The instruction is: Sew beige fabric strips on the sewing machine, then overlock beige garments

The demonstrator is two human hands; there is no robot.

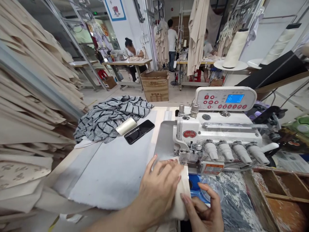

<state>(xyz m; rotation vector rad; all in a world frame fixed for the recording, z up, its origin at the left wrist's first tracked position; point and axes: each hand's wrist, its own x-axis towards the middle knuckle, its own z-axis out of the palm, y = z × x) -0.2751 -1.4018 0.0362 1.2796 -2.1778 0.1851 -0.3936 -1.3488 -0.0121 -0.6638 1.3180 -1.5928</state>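
Observation:
A piece of cream fabric (182,190) lies at the front of a white overlock sewing machine (189,129), its far end close to the presser foot area. My left hand (160,180) rests flat on top of the fabric, fingers stretched toward the needle area. To its right, my right hand (205,209) grips the fabric's right edge, thumb on top and the index finger raised away. The fingertips beneath the cloth are hidden. The fabric's lower end drops out of sight below my left wrist.
A black phone (139,132), a thread cone (126,126) and striped grey fabric (108,112) lie on the table left of the machine. A wooden compartment tray (270,193) stands right. Cream garments (31,64) hang at left. Several people work behind a cardboard box (155,87).

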